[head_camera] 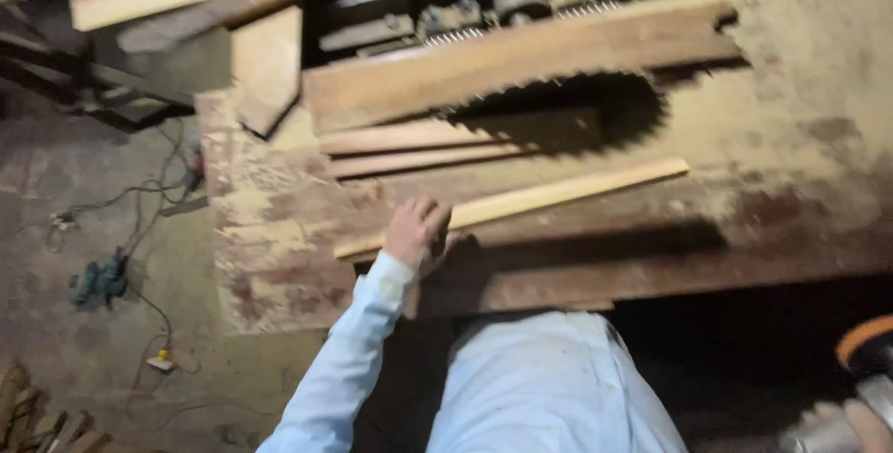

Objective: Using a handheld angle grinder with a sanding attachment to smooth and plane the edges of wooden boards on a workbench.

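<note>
Left hand [416, 232] lay on the near end of a pale wood strip [521, 202], fingers curled over it and pressing it to the desk [800, 99]; whether the thumb closed beneath could not be told. The strip lay flat on the desk just on the person's side of the saw blade [567, 104], its long axis running from the left hand up and rightward, far end level with the blade's right edge and short of its teeth. The blade stood half-hidden behind a broad plank [521, 62], with two thinner slats [419, 148] between plank and strip. Right hand [860, 420] sat well away from the blade, at the lower right corner of view, wrapped round a grey tool with an orange part [860, 346]; grip only partly in view. The left hand was much the nearer to strip and blade. A cable and green tool [98, 281] lay on the floor, left of the desk.
</note>
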